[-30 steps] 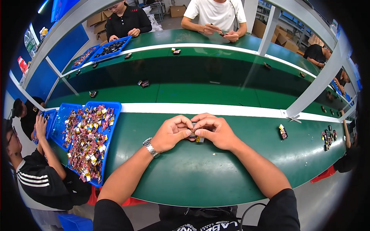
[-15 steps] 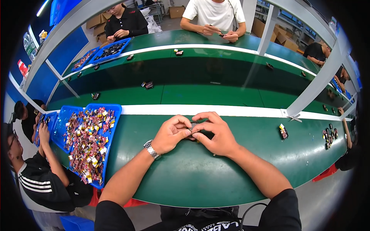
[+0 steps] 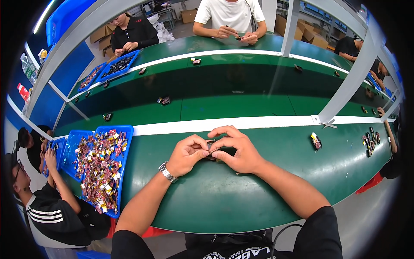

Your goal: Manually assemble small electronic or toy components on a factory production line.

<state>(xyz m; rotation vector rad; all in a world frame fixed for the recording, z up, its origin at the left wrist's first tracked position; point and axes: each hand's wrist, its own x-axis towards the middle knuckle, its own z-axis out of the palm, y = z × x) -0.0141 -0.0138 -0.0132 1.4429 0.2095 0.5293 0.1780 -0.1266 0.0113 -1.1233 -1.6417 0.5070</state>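
Note:
My left hand [image 3: 183, 157] and my right hand [image 3: 241, 152] meet over the near green worktop [image 3: 194, 200]. Between their thumbs and fingertips they pinch a small dark electronic part [image 3: 211, 157], mostly covered by my fingers. Its exact kind is too small and hidden to make out. To the left of my hands stands a blue tray [image 3: 128, 144] heaped with small reddish-brown parts [image 3: 101, 177] bearing white and yellow labels. On the right of the worktop lies a single dark assembly [image 3: 316, 141] with a white and yellow piece.
Beyond a white rail [image 3: 172, 128] runs a green conveyor belt [image 3: 241, 108] carrying scattered small assemblies [image 3: 164, 100]. A cluster of assemblies [image 3: 371, 141] lies at far right. Grey frame posts [image 3: 351, 82] rise there. Co-workers sit opposite and at left [image 3: 56, 216].
The whole view has tilted and shifted slightly. My fingers have moved a little around the small part, which both hands keep pinched.

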